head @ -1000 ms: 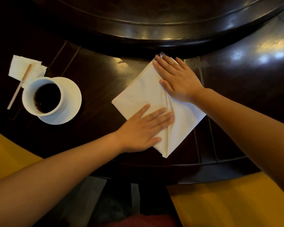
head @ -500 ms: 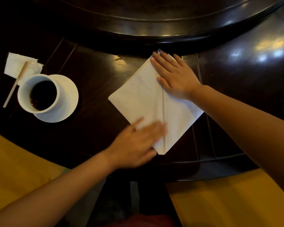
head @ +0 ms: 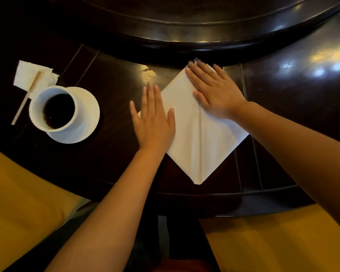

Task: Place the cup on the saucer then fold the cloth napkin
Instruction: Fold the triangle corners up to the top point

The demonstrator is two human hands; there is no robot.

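Observation:
A white cup of dark drink stands on a white saucer at the left of the dark table. The white cloth napkin lies in the middle, folded into a diamond with a crease down its centre. My left hand lies flat, fingers spread, over the napkin's left corner. My right hand presses flat on the napkin's upper right part, fingertips at its far tip. Neither hand grips anything.
A paper tissue and a wooden stir stick lie behind the cup. A raised round turntable fills the far side. Yellow seat cushions sit below the table's near edge, left and right.
My left hand slid from the napkin's centre crease down toward its near tip, then up and left onto the left corner. The right hand stayed pressing the upper part.

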